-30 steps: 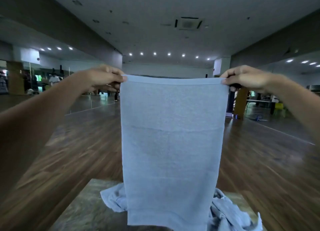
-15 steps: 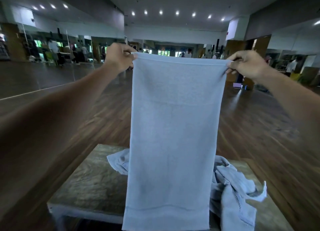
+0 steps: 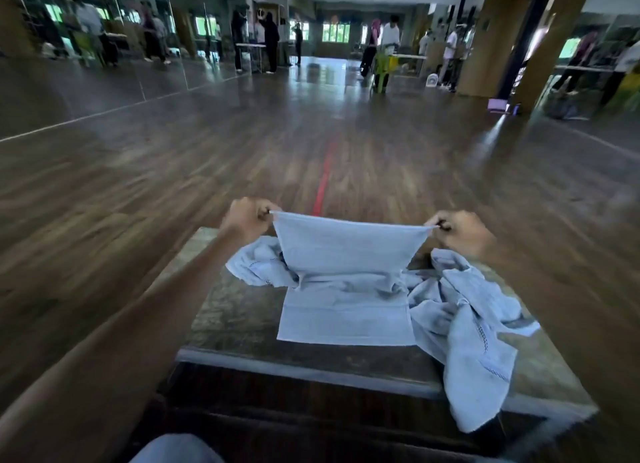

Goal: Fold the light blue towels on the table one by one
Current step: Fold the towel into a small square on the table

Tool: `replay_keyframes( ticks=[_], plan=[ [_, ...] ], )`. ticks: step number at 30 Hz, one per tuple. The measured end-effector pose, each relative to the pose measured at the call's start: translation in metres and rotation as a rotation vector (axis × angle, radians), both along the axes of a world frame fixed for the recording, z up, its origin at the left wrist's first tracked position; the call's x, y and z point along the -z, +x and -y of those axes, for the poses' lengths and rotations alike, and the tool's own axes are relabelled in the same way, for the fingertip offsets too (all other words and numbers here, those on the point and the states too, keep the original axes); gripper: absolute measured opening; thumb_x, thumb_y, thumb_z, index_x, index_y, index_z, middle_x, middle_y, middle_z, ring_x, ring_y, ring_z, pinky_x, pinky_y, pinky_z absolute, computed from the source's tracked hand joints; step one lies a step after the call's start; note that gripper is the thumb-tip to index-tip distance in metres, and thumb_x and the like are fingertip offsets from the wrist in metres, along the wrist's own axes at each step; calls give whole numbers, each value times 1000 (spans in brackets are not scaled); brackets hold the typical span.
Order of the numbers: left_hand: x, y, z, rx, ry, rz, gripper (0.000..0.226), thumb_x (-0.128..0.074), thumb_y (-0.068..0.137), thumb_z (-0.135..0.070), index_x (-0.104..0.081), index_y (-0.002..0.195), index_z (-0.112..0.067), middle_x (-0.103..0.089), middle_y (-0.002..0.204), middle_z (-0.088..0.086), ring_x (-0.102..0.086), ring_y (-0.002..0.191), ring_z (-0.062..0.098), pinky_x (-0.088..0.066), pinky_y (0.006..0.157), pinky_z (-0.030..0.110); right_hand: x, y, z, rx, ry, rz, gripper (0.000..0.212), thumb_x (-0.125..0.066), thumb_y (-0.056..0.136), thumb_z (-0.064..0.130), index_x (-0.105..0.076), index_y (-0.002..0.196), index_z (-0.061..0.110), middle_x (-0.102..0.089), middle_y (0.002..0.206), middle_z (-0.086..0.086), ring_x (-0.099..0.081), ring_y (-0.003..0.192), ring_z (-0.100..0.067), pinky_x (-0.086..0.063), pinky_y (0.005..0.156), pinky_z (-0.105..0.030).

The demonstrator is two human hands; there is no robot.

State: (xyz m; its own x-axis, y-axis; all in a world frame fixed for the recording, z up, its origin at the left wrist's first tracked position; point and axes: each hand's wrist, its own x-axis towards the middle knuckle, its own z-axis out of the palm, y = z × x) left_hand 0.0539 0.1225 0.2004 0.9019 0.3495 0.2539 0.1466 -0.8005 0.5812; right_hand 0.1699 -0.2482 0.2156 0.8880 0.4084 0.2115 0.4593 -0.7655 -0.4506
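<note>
A light blue towel (image 3: pixel 346 254) stretches between my two hands over the small table (image 3: pixel 235 317). Its lower end lies flat on the tabletop near the front edge, and its upper half stands up from a crease. My left hand (image 3: pixel 247 220) pinches the top left corner. My right hand (image 3: pixel 460 232) pinches the top right corner. A heap of crumpled light blue towels (image 3: pixel 467 320) lies behind and to the right; one of them hangs over the table's front right edge.
The table's bare mottled top shows on the left. Dark wooden floor (image 3: pixel 311 143) with a red line runs ahead. Several people stand far off by mirrored walls and a wooden pillar (image 3: pixel 485 46).
Both hands came down from head height to just above the table. The towel, which hung full length, now has its lower end laid on the tabletop. The view tilted downward.
</note>
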Motion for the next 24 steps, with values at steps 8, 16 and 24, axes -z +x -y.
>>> replay_keyframes(
  ticks=[8,16,24],
  plan=[
    [162,-37,24,131,32,-258,24,-62,86,-13,-73,105,-23,-72,97,1,-62,83,16,-38,67,23,179,-27,20,-71,-221,-91,7,-56,86,5,-63,85,9,-65,98,-12,-61,94,-31,-40,76,-33],
    [212,-58,26,231,106,-343,21,-67,85,-28,-72,105,-28,-69,108,-6,-66,94,17,-53,76,33,232,-49,23,-143,-487,135,31,-84,61,14,-71,88,16,-70,91,-7,-69,82,-28,-51,69,-37],
    [212,-57,31,344,443,-385,28,-50,95,-28,-65,117,-20,-66,117,2,-62,103,30,-48,82,36,228,-45,13,-164,-762,223,35,-89,40,10,-69,69,10,-64,68,-10,-64,59,-29,-49,55,-34]
  ],
)
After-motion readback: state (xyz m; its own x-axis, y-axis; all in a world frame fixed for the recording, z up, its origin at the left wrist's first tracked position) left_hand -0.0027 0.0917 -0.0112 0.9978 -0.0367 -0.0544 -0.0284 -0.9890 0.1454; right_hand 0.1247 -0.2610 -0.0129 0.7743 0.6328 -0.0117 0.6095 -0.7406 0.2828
